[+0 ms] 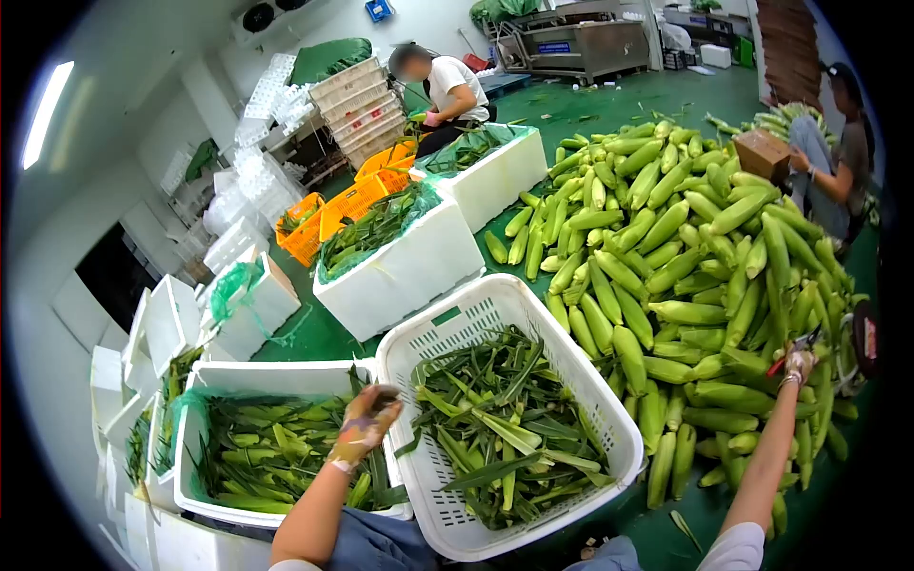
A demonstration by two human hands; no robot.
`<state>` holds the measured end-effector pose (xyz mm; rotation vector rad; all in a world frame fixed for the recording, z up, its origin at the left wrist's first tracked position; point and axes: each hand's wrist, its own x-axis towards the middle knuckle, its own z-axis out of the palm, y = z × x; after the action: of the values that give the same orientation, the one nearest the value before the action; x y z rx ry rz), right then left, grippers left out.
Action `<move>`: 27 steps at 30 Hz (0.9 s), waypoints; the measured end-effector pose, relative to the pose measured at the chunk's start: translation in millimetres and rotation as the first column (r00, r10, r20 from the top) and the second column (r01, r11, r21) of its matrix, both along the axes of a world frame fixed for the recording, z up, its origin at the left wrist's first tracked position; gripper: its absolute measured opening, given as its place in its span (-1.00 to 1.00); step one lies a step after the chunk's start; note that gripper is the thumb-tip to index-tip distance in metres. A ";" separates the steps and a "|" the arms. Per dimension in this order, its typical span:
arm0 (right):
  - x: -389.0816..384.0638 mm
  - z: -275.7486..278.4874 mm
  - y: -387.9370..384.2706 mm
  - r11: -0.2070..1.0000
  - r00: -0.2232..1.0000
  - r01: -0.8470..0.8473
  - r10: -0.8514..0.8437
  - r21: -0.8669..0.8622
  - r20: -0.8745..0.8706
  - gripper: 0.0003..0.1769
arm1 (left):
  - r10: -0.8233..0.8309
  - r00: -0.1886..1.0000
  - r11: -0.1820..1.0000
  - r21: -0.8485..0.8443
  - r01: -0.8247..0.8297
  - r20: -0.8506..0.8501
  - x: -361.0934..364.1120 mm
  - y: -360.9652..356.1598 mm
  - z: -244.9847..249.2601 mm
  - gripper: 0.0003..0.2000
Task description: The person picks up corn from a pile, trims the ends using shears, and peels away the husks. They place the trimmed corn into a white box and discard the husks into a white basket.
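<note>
My left hand (367, 419), in a stained glove, hangs above the shared edge of a foam box and a basket, its fingers loosely curved and apart with nothing seen in them. Under it the white foam box (286, 369) holds trimmed green corn leaves and husks (271, 443). The white plastic basket (609, 409) is heaped with cut husk leaves (514, 428). My right hand (800, 364), gloved and stretched far right, grips red-handled pruning shears (777, 366) over the pile of corn ears in husk (666, 247). Whether the blades touch an ear cannot be made out.
Two more white foam boxes (409, 271) with leaves stand ahead, beside orange crates (357, 209). A person (452, 90) works behind them; another person (843, 162) sits at right near a cardboard box (762, 157). Foam boxes (171, 319) are stacked left. The floor (571, 100) is green.
</note>
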<state>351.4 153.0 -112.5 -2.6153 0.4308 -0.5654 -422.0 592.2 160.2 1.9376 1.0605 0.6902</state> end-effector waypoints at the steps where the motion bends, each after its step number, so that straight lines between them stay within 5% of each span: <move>1: 16.1 -36.0 -3.6 0.997 1.000 -0.005 0.003 0.073 0.026 0.00 | 0.082 0.996 0.996 -0.022 -0.083 -0.024 -11.5 8.4 -8.0 -0.77; 2: 31.3 -69.9 -6.3 0.989 0.999 -0.011 0.004 0.145 0.054 0.03 | 0.138 0.990 0.986 -0.096 -0.138 -0.003 -22.3 15.5 -14.8 -0.76; 3: 22.4 -83.2 -15.0 0.998 0.998 -0.069 0.069 -0.015 0.009 -0.13 | 0.276 0.956 0.957 -0.068 -0.283 -0.096 -8.3 -1.0 6.0 -0.75; 5: 34.5 -74.6 -49.5 0.920 0.980 -0.200 0.192 -0.339 -0.057 -0.28 | 0.254 0.961 0.960 -0.091 -0.264 -0.112 -12.7 2.3 6.9 -0.77; 6: 25.2 -67.4 -59.4 0.903 0.973 -0.231 0.224 -0.362 -0.062 -0.30 | 0.244 0.961 0.960 -0.109 -0.259 -0.134 -12.3 5.0 6.5 -0.77; 10: -89.9 -102.2 -86.2 0.941 0.948 -0.312 0.298 -0.132 -0.115 -0.35 | 0.149 0.969 0.987 -0.033 -0.158 -0.197 -19.6 24.9 1.2 -0.79; 12: -152.0 -110.4 -92.6 0.928 0.914 -0.370 0.357 -0.034 -0.194 -0.36 | 0.140 0.989 0.988 -0.056 -0.142 -0.042 -25.6 27.8 -9.3 -0.78; 13: -172.3 -110.5 -95.8 0.913 0.887 -0.408 0.398 0.006 -0.232 -0.37 | 0.049 0.990 0.999 -0.016 -0.052 -0.133 -35.9 35.1 -7.9 -0.77; 16: -197.6 -112.1 -108.1 0.852 0.782 -0.510 0.518 0.121 -0.347 -0.37 | 0.217 0.967 0.976 0.038 -0.213 -0.133 -101.7 34.4 5.3 -0.74; 19: -198.1 -111.8 -128.7 0.795 0.686 -0.567 0.600 0.214 -0.412 -0.36 | 0.571 0.776 0.820 0.218 -0.529 -0.266 -229.7 47.8 -13.2 -0.71; 20: -197.8 -113.2 -136.2 0.783 0.660 -0.571 0.616 0.246 -0.430 -0.35 | 0.581 0.686 0.810 0.227 -0.541 -0.437 -248.6 34.3 3.1 -0.69; 22: -195.3 -114.1 -151.3 0.754 0.609 -0.587 0.652 0.295 -0.452 -0.33 | 0.550 0.487 0.827 0.362 -0.430 -0.679 -303.1 29.6 -4.4 -0.68; 24: -185.2 -126.6 -151.7 0.695 0.526 -0.648 0.705 0.313 -0.476 -0.31 | 0.526 0.486 0.836 0.321 -0.444 -0.698 -324.9 33.1 -30.8 -0.68; 25: -181.0 -133.1 -149.6 0.652 0.449 -0.740 0.659 0.163 -0.603 -0.27 | 0.500 0.484 0.847 0.287 -0.448 -0.719 -334.6 32.9 -42.2 -0.68; 27: -173.3 -144.6 -138.9 0.412 0.321 -0.906 0.515 -0.099 -0.795 -0.19 | 0.271 0.286 0.946 0.200 -0.254 -0.919 -339.6 33.3 -86.7 -0.61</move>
<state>178.1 14.1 -257.2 -3.0136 -0.9857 0.7554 -761.5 625.6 73.5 2.1756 2.1289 -0.4693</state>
